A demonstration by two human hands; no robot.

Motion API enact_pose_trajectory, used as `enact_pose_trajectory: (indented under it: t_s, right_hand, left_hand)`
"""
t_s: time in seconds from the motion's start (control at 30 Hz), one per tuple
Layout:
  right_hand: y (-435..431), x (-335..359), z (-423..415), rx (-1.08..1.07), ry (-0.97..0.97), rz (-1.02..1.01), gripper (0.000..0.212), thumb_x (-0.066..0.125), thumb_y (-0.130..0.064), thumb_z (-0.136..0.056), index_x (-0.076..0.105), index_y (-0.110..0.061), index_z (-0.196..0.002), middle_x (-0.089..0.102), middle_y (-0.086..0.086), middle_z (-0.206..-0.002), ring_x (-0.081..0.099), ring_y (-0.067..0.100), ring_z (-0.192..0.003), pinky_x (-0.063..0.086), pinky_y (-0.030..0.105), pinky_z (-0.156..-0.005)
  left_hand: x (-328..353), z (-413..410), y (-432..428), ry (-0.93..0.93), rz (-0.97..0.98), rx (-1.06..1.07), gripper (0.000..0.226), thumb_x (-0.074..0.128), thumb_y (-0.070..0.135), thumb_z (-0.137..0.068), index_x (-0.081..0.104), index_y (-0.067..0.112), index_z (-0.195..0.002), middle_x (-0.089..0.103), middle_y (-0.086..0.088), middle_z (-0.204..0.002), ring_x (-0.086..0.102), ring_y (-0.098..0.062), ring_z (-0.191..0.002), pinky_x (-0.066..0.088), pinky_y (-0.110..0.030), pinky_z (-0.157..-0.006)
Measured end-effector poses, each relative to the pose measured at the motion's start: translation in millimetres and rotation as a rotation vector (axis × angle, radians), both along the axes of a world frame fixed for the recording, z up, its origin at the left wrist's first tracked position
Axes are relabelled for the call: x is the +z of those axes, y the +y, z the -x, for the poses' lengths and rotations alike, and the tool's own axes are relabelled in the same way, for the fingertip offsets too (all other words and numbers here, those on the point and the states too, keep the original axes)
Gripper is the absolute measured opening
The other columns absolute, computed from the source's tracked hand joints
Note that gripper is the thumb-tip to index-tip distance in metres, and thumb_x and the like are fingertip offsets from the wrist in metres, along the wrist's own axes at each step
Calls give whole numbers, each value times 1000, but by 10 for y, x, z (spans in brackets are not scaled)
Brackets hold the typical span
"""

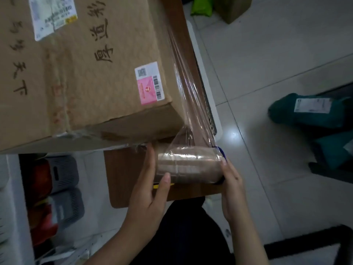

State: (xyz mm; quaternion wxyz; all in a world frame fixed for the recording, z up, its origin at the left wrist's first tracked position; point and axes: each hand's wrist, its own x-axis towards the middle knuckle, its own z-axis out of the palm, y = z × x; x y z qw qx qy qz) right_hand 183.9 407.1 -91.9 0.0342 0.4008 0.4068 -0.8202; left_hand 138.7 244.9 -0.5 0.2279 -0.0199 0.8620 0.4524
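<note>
Since the stretch-film roll [188,165] is gripped at its two ends rather than round the middle, the wound face is left free, which I read as deliberate so it can turn and pay out. Left hand [150,197] holds the left end, thumb laid over the roll's near side, fingers [150,155] curled up behind the end. Right hand [232,190] is closed round the right end at the blue cap [221,151]. Neither hand holds anything else. Roll lies roughly level, just off the near right corner of the cardboard box [86,73], above the near edge of the table [126,175]. Film [189,96] runs off the roll in a taut, necked-down sheet up along the box's right side. Pulling toward the body is what puts that tension in it, so it should cling flat instead of sagging. Box sits on the table, presumably to get the wrap band at working height. Judgement: wrapping is in progress and the next face is the near one, so the roll has to round that corner without going slack. Risk is the film roping further or tearing at the corner. Teal parcels [305,111] lie on the floor [267,54], well apart.
</note>
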Motion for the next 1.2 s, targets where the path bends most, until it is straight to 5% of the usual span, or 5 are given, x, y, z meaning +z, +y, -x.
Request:
enact_pose_trajectory:
  t_s: [0.13, 0.47, 0.63, 1.0, 1.2]
  right_hand:
    - [-329, -15, -224, -95, 14, -39, 41, 50, -23, -93, 57, -14, -133, 69, 1, -123, 65, 9, -112, 53, 16, -82]
    - [-1009, -5, -647, -248, 87, -198, 49, 56, -35, -87, 52, -37, -135, 56, -9, -141, 51, 3, -129, 39, 22, -109]
    - [-1406, 35, -621, -391, 83, -209, 53, 57, -32, -85, 45, -34, -137, 54, -17, -136, 53, -15, -116, 44, 6, -89]
    - [-2581, 67, -441, -688, 49, -154, 42, 53, -17, -93, 52, -34, -131, 67, -30, -111, 60, -8, -112, 48, 14, -92]
    - [-3020, 54, -496, -734, 12, -118, 48, 56, -28, -85, 52, -34, -133, 58, -19, -131, 54, 1, -123, 46, 27, -103]
  left_hand:
    - [-42, -79, -229, -34, -44, -7, 58, 40, 43, -87, 16, 50, -138, 14, 55, -134, 13, 26, -129, 15, 6, -97]
    - [-81, -168, -812, -37, -120, -164, 60, 40, 40, -88, 20, 38, -145, 23, 49, -137, 21, 21, -131, 23, 2, -98]
    - [-69, -5, -1108, -52, -129, -295, 60, 40, 39, -88, 20, 40, -145, 26, 53, -133, 23, 23, -129, 26, 4, -94]
    - [38, 533, -1906, -53, -91, -544, 62, 39, 57, -81, 26, 43, -139, 28, 30, -146, 25, 11, -136, 24, -12, -110]
    - [42, 538, -2244, -73, -85, -601, 64, 41, 56, -80, 28, 40, -141, 32, 26, -147, 27, 9, -136, 26, -15, -110]
